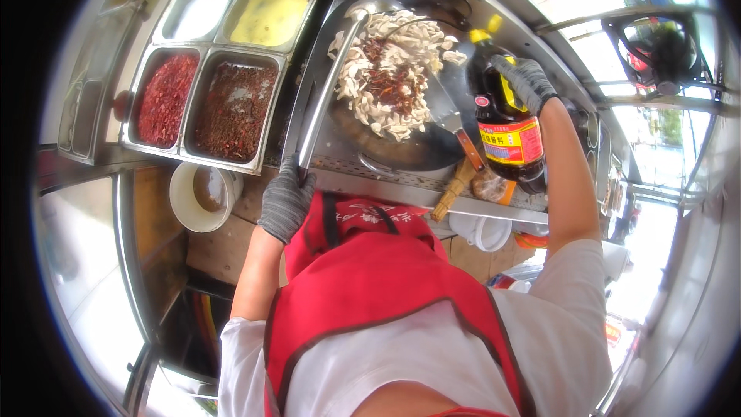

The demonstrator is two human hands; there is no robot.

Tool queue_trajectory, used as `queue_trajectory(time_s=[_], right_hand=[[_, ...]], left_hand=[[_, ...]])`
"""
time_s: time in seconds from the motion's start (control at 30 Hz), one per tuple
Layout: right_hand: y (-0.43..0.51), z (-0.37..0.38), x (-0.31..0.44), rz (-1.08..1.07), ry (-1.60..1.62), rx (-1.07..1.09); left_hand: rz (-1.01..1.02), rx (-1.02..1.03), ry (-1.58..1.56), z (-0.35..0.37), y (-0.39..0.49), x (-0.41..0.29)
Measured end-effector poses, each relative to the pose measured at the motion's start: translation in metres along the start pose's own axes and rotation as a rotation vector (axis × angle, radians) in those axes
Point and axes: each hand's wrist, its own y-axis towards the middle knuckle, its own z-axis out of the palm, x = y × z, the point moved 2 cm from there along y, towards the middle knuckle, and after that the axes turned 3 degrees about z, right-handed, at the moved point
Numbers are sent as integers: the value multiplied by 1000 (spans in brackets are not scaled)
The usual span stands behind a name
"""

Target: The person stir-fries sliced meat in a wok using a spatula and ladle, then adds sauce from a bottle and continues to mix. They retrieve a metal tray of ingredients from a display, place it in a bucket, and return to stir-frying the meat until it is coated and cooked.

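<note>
Both my hands wear grey knit gloves. My left hand (287,200) grips the handle end of a long metal ladle (331,90), whose bowl rests at the top left of the wok. In the wok (341,139) lie pale sliced pieces (370,116) with dark red, dried-looking bits (393,90) on top; a flat metal spatula blade (444,103) reaches in at the right. My right hand (524,82) holds a large dark sauce bottle (509,142) by its upper part, beside the wok. The bottle's yellow cap (493,24) is flipped up, and its base points towards me.
Left of the wok, a rack of metal trays (228,105) holds red flakes, dark spice, a yellow mass and a white substance. A white bucket (202,197) stands below. A bamboo brush (452,190) lies near the counter edge, above a white tub (483,231).
</note>
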Motion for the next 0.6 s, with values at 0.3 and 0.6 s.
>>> queue_trajectory(time_s=[0.3, 0.6], right_hand=[[-58, -15, -46, 30, 362, -106], [-158, -5, -106, -11, 995, -300]], left_hand=[[44, 34, 102, 20, 22, 17], [219, 13, 514, 38, 38, -35]])
